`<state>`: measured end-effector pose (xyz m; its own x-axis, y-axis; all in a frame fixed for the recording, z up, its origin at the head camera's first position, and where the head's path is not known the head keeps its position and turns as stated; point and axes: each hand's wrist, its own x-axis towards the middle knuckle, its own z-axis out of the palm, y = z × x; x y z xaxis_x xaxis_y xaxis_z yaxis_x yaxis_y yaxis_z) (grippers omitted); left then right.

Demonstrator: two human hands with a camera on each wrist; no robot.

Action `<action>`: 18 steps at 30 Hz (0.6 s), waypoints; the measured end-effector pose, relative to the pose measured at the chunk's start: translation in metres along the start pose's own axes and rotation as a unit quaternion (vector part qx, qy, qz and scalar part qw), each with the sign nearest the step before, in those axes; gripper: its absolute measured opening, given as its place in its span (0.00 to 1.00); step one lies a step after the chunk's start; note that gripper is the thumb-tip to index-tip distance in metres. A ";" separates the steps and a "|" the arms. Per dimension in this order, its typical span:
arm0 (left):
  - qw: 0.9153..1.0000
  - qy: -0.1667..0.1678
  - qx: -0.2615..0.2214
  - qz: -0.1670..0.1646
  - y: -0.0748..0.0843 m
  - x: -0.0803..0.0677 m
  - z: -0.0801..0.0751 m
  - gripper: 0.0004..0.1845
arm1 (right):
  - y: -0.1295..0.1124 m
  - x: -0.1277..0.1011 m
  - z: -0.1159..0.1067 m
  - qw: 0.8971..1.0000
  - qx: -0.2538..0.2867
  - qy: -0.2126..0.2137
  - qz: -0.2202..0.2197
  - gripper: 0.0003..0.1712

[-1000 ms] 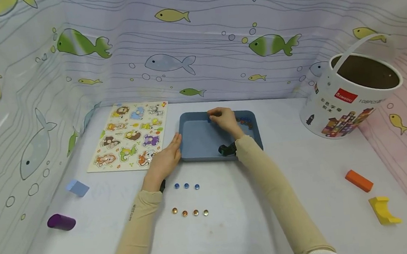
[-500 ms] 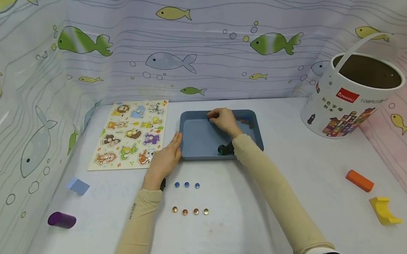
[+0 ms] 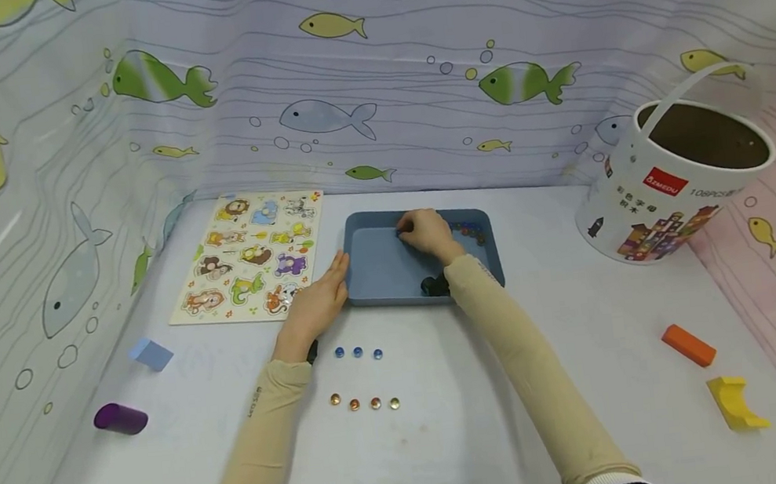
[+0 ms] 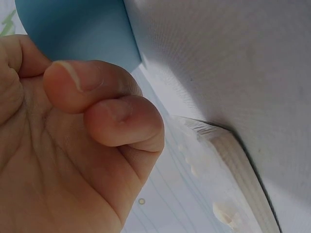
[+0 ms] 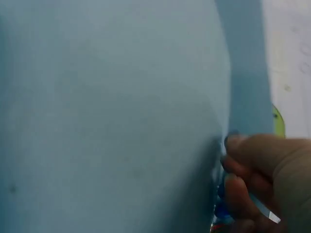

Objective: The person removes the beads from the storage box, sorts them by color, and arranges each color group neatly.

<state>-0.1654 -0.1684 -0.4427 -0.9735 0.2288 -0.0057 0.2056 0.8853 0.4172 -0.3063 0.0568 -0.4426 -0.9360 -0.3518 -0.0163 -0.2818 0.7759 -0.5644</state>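
White bench (image 3: 451, 440) walled by fish-print curtain (image 3: 371, 78). Far right, tilted white toy bucket (image 3: 666, 181), open mouth facing the viewer. Far left, animal peg puzzle board (image 3: 248, 258), flat. Centre, blue tray (image 3: 380, 274), likely steadied by left hand (image 3: 317, 306) resting against its left rim, fingers (image 4: 121, 121) loosely curled, holding nothing. Right hand (image 3: 430, 234) inside tray near far wall, fingers (image 5: 243, 170) bent, apparently pinching a blue glass bead (image 5: 221, 211); grip partly hidden. More beads in tray (image 3: 468, 230) just right of that hand. Near edge of tray: three blue beads (image 3: 358, 352) in a row, four amber and clear beads (image 3: 365, 404) lined below, seemingly sorted by colour. Scattered: purple cylinder (image 3: 119, 418), pale blue block (image 3: 151, 353), orange block (image 3: 687, 344), yellow arch block (image 3: 734, 401).
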 end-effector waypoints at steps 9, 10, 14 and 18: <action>1.000 -0.008 0.001 -0.003 0.002 -0.001 -0.003 0.29 | 0.001 -0.022 -0.022 0.986 0.165 -0.004 0.002 0.12; 1.000 -0.009 0.001 -0.003 0.002 -0.001 -0.003 0.29 | 0.000 -0.026 -0.024 0.984 0.177 -0.003 -0.002 0.12; 1.000 -0.012 0.000 -0.004 0.003 -0.002 -0.004 0.29 | -0.004 -0.045 -0.028 0.975 0.221 -0.010 -0.031 0.12; 1.000 -0.010 0.002 -0.002 0.003 -0.001 -0.003 0.29 | -0.007 -0.062 -0.028 0.963 0.261 -0.031 -0.062 0.12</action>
<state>-0.1637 -0.1673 -0.4384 -0.9721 0.2330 -0.0257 0.2019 0.8881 0.4129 -0.2526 0.0877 -0.4142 -0.8827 -0.4683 0.0381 -0.2314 0.3626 -0.9028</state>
